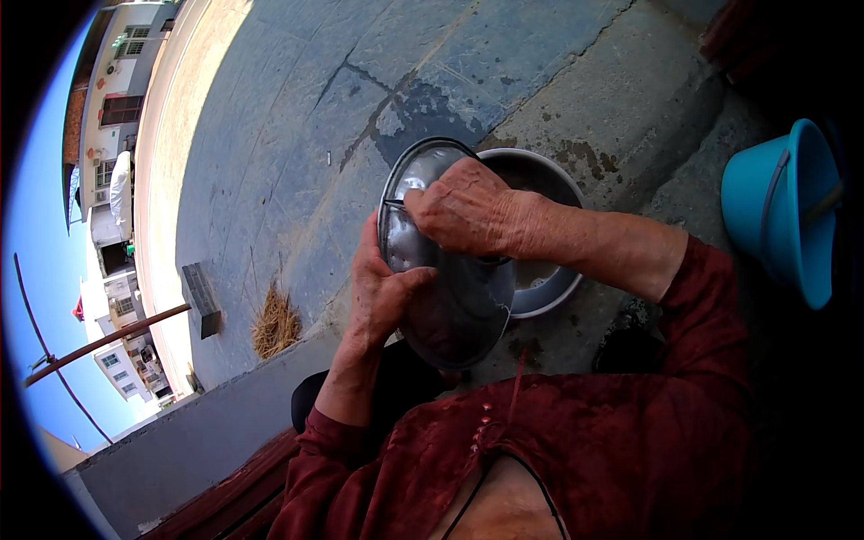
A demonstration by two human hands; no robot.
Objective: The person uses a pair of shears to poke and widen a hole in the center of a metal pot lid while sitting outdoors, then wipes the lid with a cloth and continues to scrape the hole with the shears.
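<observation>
A shiny, dented metal lid (459, 310) with a dark rim is held tilted in front of me. My left hand (378, 292) grips its left edge, with the thumb lying across the metal. My right hand (463, 207) is closed in a fist against the upper part of the lid; whatever its fingers hold is hidden. A thin dark strip shows beside its fingertips. Behind the lid, partly covered by it and my right forearm, a round metal basin (576, 184) rests on the ground with cloudy liquid inside.
At the right stands a turquoise bucket (756, 189), tilted in view. Wet patches mark the concrete ground (297, 117). A straw bundle (275, 326) and a grey block (201, 300) lie to the left, near a low wall (207, 441). A rusty pole (108, 342) crosses farther left.
</observation>
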